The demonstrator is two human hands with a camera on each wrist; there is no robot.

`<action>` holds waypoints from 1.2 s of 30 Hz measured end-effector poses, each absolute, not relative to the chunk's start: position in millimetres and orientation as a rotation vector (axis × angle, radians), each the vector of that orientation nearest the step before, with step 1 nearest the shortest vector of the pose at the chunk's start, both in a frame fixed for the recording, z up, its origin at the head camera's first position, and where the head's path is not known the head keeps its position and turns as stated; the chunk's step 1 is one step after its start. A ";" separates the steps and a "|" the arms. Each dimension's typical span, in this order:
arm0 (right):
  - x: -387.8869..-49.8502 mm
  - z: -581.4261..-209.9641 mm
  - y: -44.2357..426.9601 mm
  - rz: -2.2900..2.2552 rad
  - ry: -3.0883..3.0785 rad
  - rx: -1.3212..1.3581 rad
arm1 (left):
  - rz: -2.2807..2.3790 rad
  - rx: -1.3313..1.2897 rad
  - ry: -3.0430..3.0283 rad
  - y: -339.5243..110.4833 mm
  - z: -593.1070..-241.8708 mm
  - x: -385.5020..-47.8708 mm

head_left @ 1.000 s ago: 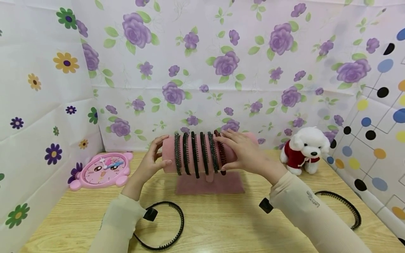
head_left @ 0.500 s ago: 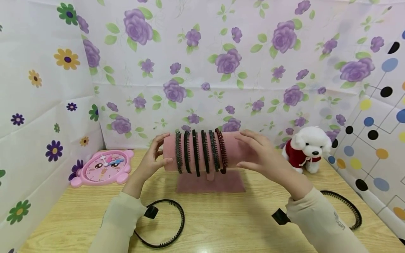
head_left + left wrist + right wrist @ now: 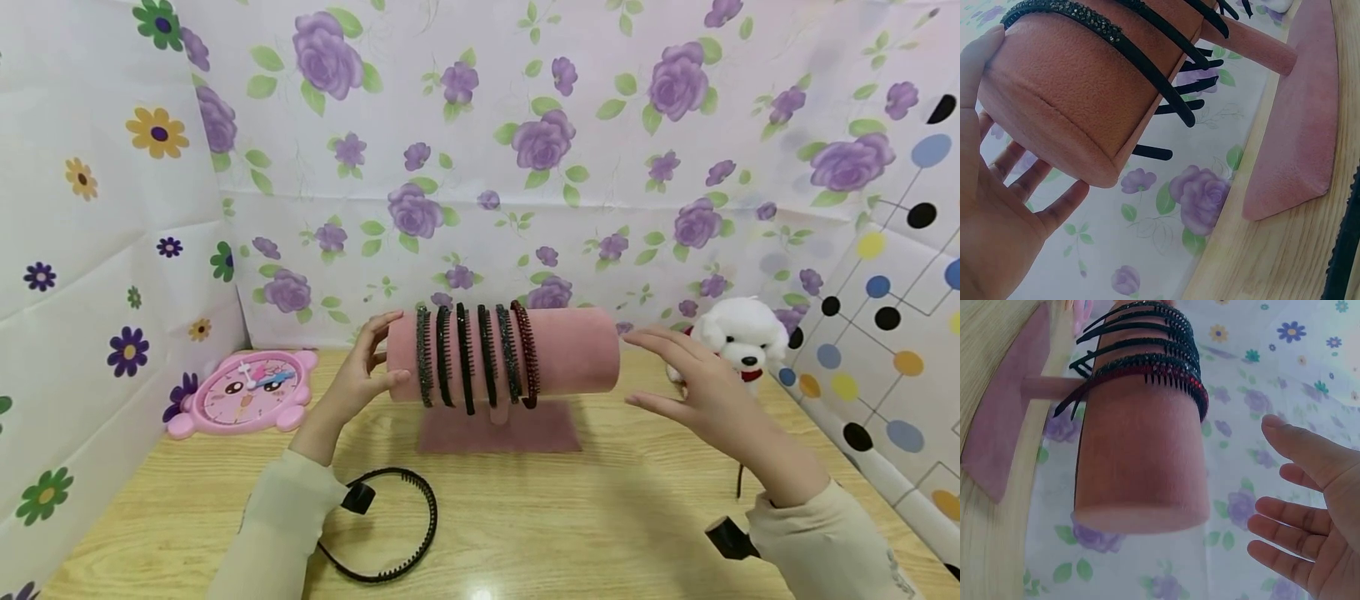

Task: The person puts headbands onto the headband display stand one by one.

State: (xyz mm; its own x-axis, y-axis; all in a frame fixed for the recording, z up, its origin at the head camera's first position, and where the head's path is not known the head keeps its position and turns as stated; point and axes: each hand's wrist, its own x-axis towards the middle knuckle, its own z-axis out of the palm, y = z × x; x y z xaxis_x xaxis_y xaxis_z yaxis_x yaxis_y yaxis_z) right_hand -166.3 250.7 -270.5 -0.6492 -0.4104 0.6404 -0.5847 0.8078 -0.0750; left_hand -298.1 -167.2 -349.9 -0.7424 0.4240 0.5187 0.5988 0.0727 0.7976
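A pink plush headband stand (image 3: 576, 350) stands upright, its roll lying crosswise over a flat base. Several black toothed headbands (image 3: 466, 358) sit round the left and middle of the roll, with a dark red one (image 3: 527, 354) rightmost. My left hand (image 3: 358, 382) grips the roll's left end, thumb at the front; the left wrist view shows its fingers around that padded end (image 3: 1054, 119). Beyond the right end, my right hand (image 3: 708, 385) hovers apart from the stand, fingers stretched and holding nothing. In the right wrist view a gap separates that hand (image 3: 1316, 515) from the roll.
A loose black headband (image 3: 433, 510) lies on the wooden table (image 3: 540, 533) beside my left forearm. Another black tip (image 3: 739, 482) shows behind my right wrist. At left is a pink clock (image 3: 247, 393); at right, a white plush dog (image 3: 738, 333), partly hidden. Patterned cloth walls surround the table.
My right hand has left the dark red headband, slid right along the roll and come off its end, baring that end. My left hand keeps its grip on the left end.
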 end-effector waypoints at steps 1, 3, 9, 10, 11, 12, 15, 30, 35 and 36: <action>-164.7 -271.7 254.2 0.360 -2.366 0.717 | -1.750 -1.051 -2.189 -167.2 -349.8 -298.1; -162.1 -274.2 261.6 0.360 -2.375 0.690 | -1.746 -1.049 -2.195 -167.3 -349.6 -298.0; -156.8 -280.4 284.2 0.436 -2.421 0.638 | -1.739 -1.047 -2.202 -167.1 -349.4 -298.1; -156.2 -281.7 288.3 0.439 -2.429 0.626 | -1.740 -1.045 -2.202 -166.8 -349.3 -298.0; -156.1 -283.2 292.6 0.435 -2.442 0.608 | -1.741 -1.043 -2.201 -166.7 -349.3 -298.0; -155.9 -285.1 297.2 0.430 -2.459 0.584 | -1.743 -1.043 -2.198 -166.4 -349.1 -297.9; -154.9 -291.9 311.6 0.409 -2.530 0.521 | -1.740 -1.045 -2.197 -165.9 -348.8 -297.6; -157.6 -331.8 385.3 0.558 -2.709 0.269 | -1.748 -1.054 -2.176 -168.5 -350.8 -297.5; -160.5 -345.1 412.4 0.560 -2.785 0.176 | -1.744 -1.061 -2.180 -167.7 -351.1 -298.5; -160.8 -347.7 417.4 0.561 -2.802 0.166 | -1.739 -1.066 -2.179 -167.6 -351.2 -298.7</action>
State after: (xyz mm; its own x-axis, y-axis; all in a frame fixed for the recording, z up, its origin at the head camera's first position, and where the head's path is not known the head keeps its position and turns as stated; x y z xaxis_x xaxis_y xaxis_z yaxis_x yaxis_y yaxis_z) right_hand -160.8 417.4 -347.7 -0.9546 -0.0571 0.2923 -0.1653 0.9181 -0.3603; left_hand -298.7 -167.6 -351.2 -0.7342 0.4271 0.5278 0.6095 0.0720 0.7895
